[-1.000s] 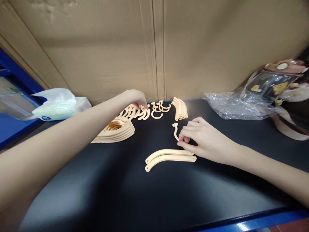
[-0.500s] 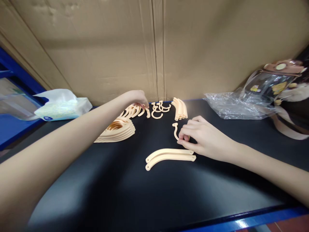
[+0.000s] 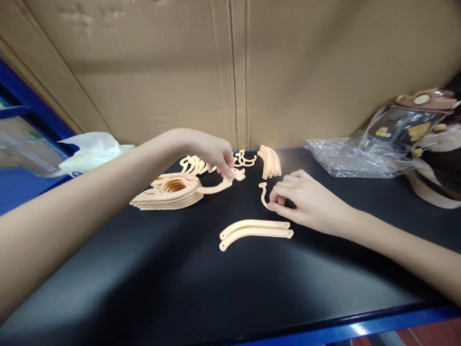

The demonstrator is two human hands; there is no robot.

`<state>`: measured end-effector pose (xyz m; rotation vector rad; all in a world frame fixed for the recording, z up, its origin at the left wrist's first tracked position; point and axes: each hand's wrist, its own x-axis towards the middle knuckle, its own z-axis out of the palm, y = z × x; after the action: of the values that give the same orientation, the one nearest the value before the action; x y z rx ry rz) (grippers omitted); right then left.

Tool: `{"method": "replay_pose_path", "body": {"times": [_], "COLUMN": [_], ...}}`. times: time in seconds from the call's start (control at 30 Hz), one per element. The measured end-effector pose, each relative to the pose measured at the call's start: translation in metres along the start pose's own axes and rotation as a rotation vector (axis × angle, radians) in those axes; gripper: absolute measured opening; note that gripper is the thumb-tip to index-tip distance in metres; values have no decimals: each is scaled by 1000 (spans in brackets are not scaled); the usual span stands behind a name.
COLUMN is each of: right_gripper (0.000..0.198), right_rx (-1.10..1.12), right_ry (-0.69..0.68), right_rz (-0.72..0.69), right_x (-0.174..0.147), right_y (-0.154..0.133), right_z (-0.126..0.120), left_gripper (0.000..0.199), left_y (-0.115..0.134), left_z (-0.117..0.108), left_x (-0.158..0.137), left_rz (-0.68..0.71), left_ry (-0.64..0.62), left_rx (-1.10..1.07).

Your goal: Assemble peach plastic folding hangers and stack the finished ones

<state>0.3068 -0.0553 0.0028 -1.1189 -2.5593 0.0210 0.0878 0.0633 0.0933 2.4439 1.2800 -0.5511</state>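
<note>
My left hand (image 3: 219,156) pinches a curved beige plastic piece (image 3: 212,189) with a shaped end, held above the table. Just left of it lies a stack of flat beige plastic pieces (image 3: 173,194) with round openings; behind are several more curved pieces (image 3: 194,165), partly covered by the hand. My right hand (image 3: 297,199) rests on the table with its fingers closed on a small beige plastic hook (image 3: 263,192). Two long curved beige bars (image 3: 255,229) lie side by side in front of that hand.
Several beige hooks (image 3: 247,158) and a bundle of curved bars (image 3: 270,162) are at the back of the black table (image 3: 230,283), against a cardboard wall (image 3: 162,72). A tissue pack (image 3: 93,154) stands left; a clear plastic bag (image 3: 356,157) and a bottle (image 3: 406,127) are right.
My left hand has moved right and toward me from the back group, bringing the curved beige plastic piece up with it. My right hand stays almost still with the hook.
</note>
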Motion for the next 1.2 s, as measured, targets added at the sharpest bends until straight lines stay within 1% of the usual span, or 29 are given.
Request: {"method": "replay_pose_path", "body": {"times": [0.1, 0.17, 0.2, 0.3, 0.47, 0.67, 0.93, 1.0, 1.07, 1.13, 1.2], "right_gripper": [17, 16, 16, 16, 17, 16, 15, 17, 17, 16, 14], "right_rx": [1, 7, 8, 9, 11, 17, 26, 28, 24, 15, 4], "right_ry": [-3, -7, -9, -17, -25, -21, -28, -28, -24, -19, -11], "right_rz": [2, 3, 3, 3, 8, 5, 11, 13, 16, 21, 28], "right_x": [0, 0, 0, 1, 1, 1, 0, 0, 1, 1, 2], "right_y": [0, -1, -1, -1, 0, 1, 0, 0, 2, 5, 9], "right_z": [0, -1, -1, -2, -1, 0, -2, -2, -2, -2, -3], "left_gripper": [32, 28, 27, 25, 25, 25, 25, 26, 25, 21, 19], "left_y": [8, 13, 15, 20, 25, 26, 22, 22, 25, 31, 37], "left_z": [16, 25, 29, 37, 44, 47, 50, 50, 50, 53, 60], "left_x": [-1, 0, 0, 1, 1, 1, 5, 1, -7, -20, -35], "left_rz": [122, 176, 193, 197, 153, 154, 123, 122, 115, 110, 127], "left_ry": [-128, -160, -154, -81, 53, 151, 239, 279, 346, 441, 497], "left_rx": [17, 22, 29, 40, 38, 76, 154, 163, 169, 172, 130]}}
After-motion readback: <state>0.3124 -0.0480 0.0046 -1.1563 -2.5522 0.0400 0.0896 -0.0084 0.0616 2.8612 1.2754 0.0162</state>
